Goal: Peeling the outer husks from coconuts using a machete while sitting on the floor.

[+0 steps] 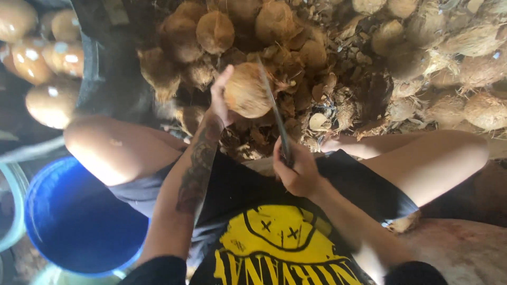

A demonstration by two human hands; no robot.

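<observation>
Brown husked coconut [247,91]: centre of the frame, slightly above the middle, held up over the husk litter, touching the blade.
Left hand [221,97]: fingers and thumb curled around the left side of the brown husked coconut, gripping it; tattooed forearm running down toward the lower middle.
Right hand [297,170]: just below the centre, fingers wrapped shut around the knife handle, handle itself hidden in the fist.
Knife blade [274,108]: long, thin, grey; slanting from the fist up to the top right edge of the held coconut, lying against its right side.
Blue bucket [74,219]: lower left of the frame, round, beside the left knee; inside looks plain blue, contents not discernible.
Dark tub [103,68]: upper left, only a curved dark wall visible; smooth, shiny peeled coconuts [45,58] heaped to its left, whether inside it or behind it cannot be told.
Pale rimmed container [13,206]: far left edge, mostly cut off, contents unseen.
Pile of unpeeled coconuts [433,58]: across the top and upper right, fibrous and pale brown, lying loose on the ground.
Husk scraps [322,100]: brown chips and fibres, centre right, under and beyond the blade.
Bare knees: left and right of the centre, flanking both hands.
</observation>
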